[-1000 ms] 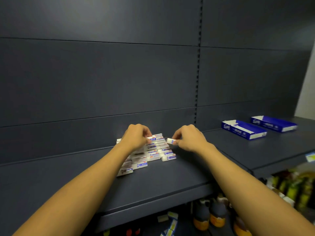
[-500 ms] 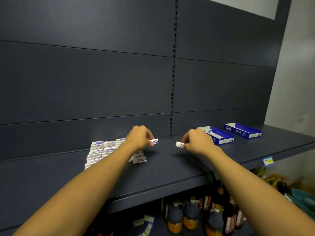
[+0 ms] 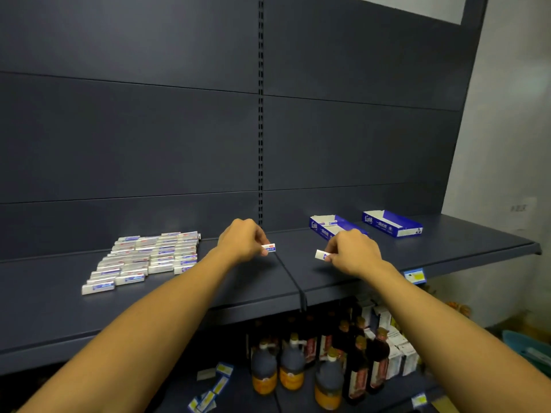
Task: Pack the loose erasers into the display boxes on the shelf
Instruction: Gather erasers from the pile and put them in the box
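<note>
Both hands [image 3: 243,241] [image 3: 353,253] each pinch an eraser [image 3: 269,248] [image 3: 320,254] near two open-topped display boxes [image 3: 323,229] [image 3: 393,223].

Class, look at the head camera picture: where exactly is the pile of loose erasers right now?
The pile of loose erasers lies in rows on the left part of the dark shelf, near the back panel, just left of the left hand.
</note>
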`<state>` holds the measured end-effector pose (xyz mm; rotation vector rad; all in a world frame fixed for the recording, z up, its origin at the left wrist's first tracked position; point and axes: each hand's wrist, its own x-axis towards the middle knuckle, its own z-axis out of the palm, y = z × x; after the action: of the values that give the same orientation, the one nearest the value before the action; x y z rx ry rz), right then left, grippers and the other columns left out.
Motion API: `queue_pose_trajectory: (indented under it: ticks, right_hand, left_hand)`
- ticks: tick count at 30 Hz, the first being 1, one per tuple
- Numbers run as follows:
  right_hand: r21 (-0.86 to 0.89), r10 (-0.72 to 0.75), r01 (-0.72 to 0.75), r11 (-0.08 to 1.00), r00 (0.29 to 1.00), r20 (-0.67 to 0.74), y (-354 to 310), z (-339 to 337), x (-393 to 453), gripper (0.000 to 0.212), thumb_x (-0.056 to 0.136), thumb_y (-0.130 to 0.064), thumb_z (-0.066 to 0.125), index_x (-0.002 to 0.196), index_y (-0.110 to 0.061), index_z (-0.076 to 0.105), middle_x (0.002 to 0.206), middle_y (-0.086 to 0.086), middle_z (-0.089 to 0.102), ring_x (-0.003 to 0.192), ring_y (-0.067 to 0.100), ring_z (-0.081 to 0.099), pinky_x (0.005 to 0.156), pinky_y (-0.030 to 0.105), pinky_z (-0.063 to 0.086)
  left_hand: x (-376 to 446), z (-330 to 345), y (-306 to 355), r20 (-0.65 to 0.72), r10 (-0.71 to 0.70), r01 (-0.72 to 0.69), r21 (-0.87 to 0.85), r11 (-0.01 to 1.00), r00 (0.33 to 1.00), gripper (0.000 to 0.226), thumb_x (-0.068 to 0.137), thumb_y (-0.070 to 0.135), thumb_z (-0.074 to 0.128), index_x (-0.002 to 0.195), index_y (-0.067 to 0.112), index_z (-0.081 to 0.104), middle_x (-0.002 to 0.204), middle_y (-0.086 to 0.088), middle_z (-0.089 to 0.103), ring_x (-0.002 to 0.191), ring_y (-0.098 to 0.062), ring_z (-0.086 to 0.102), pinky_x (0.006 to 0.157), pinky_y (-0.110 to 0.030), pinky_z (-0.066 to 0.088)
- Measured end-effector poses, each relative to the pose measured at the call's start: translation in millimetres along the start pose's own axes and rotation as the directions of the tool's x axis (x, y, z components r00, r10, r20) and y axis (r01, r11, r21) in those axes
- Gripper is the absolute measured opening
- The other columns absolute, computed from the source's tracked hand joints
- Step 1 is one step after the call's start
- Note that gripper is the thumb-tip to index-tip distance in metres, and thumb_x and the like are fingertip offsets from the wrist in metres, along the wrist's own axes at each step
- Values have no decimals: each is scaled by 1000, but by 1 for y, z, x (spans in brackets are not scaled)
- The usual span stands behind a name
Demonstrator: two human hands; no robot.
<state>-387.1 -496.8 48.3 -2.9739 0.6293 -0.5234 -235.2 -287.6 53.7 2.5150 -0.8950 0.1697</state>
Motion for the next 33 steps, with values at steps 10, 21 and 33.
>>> queue_pose_trajectory:
  ticks: [10,21,33]
  right_hand:
    - [3,17,-17,1000,1000,-18,61,-6,34,24,89,-42,71,109,-29,73,114,2,66,101,23,64,78,36,56]
    - [26,4,-3,1000,1000,-19,112,12,136,26,93,-38,68,116,-26,72,112,2,71,96,20,66,76,34,57]
    - [65,-53,56,996,998,-43,148,40,231,21,94,-32,67,113,-25,72,108,-1,72,94,17,65,75,30,56]
  left_hand:
    - [47,24,71,-31,71,-71,20,997,997,20,80,30,84,100,27,80,97,5,74,92,-16,66,80,-38,57]
    - [150,62,87,-61,41,-43,-39,998,997,16,84,27,81,100,21,80,95,4,74,90,-15,67,84,-43,60]
    - [248,100,91,-80,26,-38,-146,989,996,12,84,18,82,96,17,81,94,0,77,88,-12,68,88,-38,59]
